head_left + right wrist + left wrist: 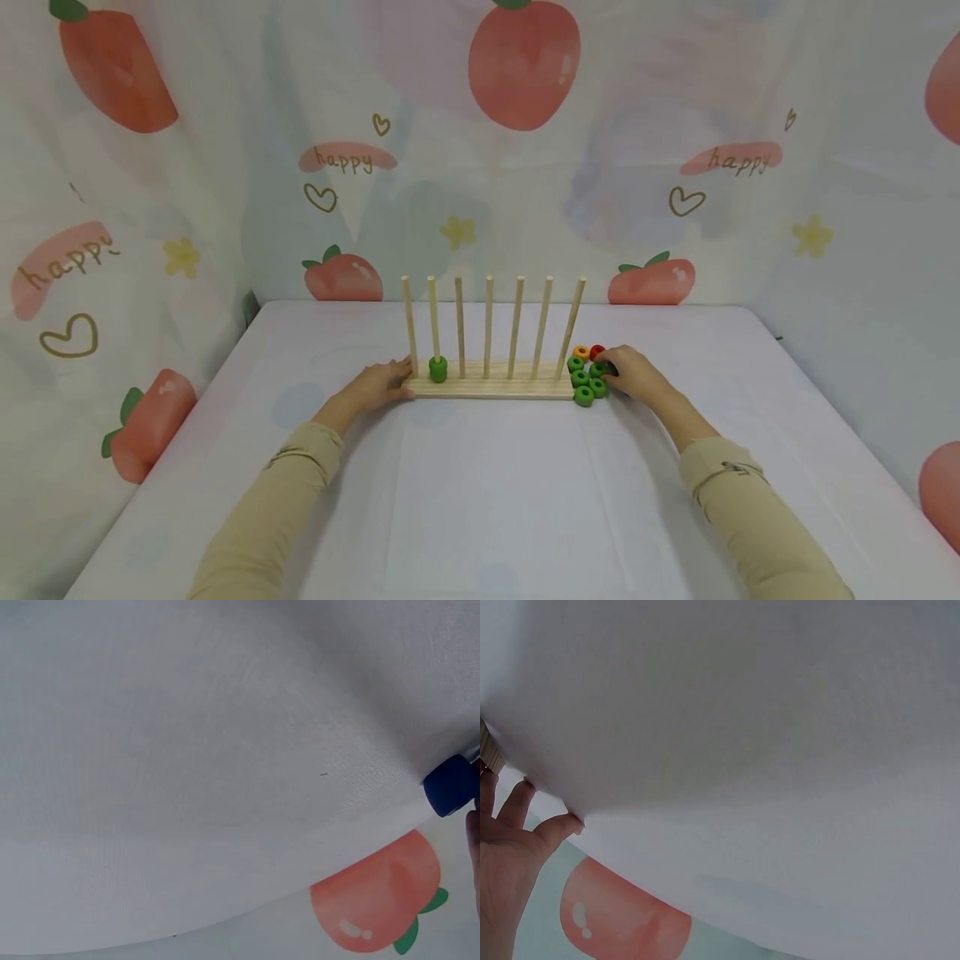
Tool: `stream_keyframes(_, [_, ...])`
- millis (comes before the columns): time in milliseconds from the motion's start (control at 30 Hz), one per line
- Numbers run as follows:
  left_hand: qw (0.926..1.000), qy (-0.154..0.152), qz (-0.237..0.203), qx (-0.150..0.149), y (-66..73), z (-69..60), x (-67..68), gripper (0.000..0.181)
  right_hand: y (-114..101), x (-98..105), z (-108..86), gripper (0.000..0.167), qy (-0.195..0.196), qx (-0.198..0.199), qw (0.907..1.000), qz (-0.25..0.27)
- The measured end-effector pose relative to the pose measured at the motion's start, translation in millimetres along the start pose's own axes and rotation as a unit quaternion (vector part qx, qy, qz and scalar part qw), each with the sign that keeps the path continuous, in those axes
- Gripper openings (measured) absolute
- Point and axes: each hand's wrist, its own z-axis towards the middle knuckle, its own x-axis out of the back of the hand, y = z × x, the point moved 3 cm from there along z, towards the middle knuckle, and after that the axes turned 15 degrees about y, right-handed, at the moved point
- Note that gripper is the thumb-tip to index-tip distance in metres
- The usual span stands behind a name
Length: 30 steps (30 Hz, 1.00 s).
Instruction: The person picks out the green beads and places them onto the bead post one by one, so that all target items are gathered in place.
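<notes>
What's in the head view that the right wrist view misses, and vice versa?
Head only: the left hand at one end of the pegboard; its seven pegs, one carrying green beads; loose green beads and an orange bead by the other end.

Right wrist only: a plainly blue piece. Head shows something dark by the fingers; can't confirm it's the same.

Both: the right hand, barely in frame at the wrist; the white table surface; the fruit-print backdrop.

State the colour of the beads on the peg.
The beads are green, seen best in the head view.
</notes>
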Motion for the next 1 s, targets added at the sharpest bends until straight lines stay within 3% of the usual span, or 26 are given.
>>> stream_keyframes(400, [1.0, 0.005, 0.002, 0.001, 0.9, 0.3, 1.6, 0.062, -1, 0, 0.6, 0.023, 0.025, 0.005, 0.9997, -0.002])
stream_keyframes(533, [0.9998, 0.003, -0.018, -0.002, -2.2, -0.1, 0.3, 0.064, 0, 2, -2.1, 0.027, 0.029, -0.008, 0.9995, 0.006])
stream_keyframes(733, [0.9991, 0.009, -0.034, -0.024, -8.7, 0.3, -3.2, 0.07, 5, 5, -7.0, 0.032, 0.055, -0.046, 0.996, 0.054])
stream_keyframes(1000, [1.0, 0.004, -0.008, -0.001, -2.4, 0.5, -1.4, 0.061, 0, 11, -6.7, 0.033, 0.101, -0.055, 0.9862, 0.119])
